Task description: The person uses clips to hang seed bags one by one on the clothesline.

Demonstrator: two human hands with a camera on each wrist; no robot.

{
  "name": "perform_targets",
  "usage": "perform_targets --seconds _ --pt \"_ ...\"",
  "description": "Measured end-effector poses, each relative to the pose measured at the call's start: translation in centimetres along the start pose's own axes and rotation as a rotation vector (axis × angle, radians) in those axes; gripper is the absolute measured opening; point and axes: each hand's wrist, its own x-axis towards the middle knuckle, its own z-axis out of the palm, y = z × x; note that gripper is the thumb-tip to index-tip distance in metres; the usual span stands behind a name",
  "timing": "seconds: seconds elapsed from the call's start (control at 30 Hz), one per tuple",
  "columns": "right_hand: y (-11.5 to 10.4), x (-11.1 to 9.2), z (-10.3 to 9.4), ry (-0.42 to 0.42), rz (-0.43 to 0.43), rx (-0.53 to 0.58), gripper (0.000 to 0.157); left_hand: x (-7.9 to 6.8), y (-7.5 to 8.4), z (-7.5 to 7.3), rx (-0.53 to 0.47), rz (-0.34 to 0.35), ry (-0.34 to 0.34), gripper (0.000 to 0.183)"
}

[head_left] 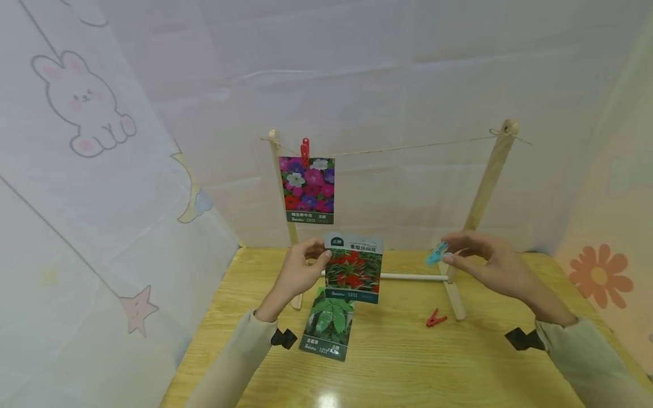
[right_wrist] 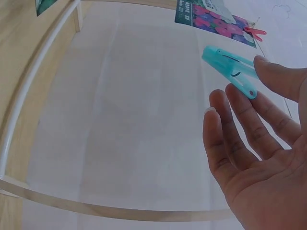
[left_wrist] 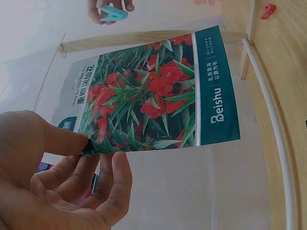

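My left hand (head_left: 301, 266) pinches a seed packet with red flowers (head_left: 353, 269) by its left edge, thumb in front and fingers behind. The packet is upright above the table, below the string. In my right hand (head_left: 484, 263) a light blue clothespin (head_left: 437, 253) is pinched between thumb and fingers; the right wrist view shows its handle ends (right_wrist: 247, 88) there. A packet with purple and pink flowers (head_left: 308, 190) hangs at the string's left end from a red clothespin (head_left: 305, 152). Partly covered by the held packet, a green-leaf packet (head_left: 329, 326) lies on the table.
A string (head_left: 408, 148) runs between two wooden posts (head_left: 490, 175), joined low down by a white rod (head_left: 413, 277). A second red clothespin (head_left: 436, 318) lies on the wooden table (head_left: 408, 362) near the right post's foot. Pale printed cloth (head_left: 388, 73) surrounds the table.
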Motion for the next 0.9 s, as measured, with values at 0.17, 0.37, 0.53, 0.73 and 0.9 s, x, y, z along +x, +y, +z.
perform_targets --seconds 0.17,0.37,0.53,0.73,0.9 --pt "-0.5 1.2 -0.5 0.021 -0.044 0.011 0.038 0.6 0.5 0.0 -0.003 0.014 0.004 0.022" --pt "-1.2 2.5 -1.0 0.022 -0.015 -0.032 0.038 1.3 1.0 -0.1 -0.005 0.061 0.007 0.018" --pt "-1.9 3.5 -1.6 0.021 0.019 -0.059 0.038 2.0 1.2 -0.1 -0.015 0.068 0.025 0.019" --pt "-2.6 4.6 -2.4 0.024 0.011 -0.064 0.037 2.6 1.7 0.0 -0.027 0.062 0.034 0.019" --pt "-3.2 5.3 -3.1 0.026 0.001 -0.074 0.045 3.2 2.1 0.1 -0.039 0.090 0.044 0.021"
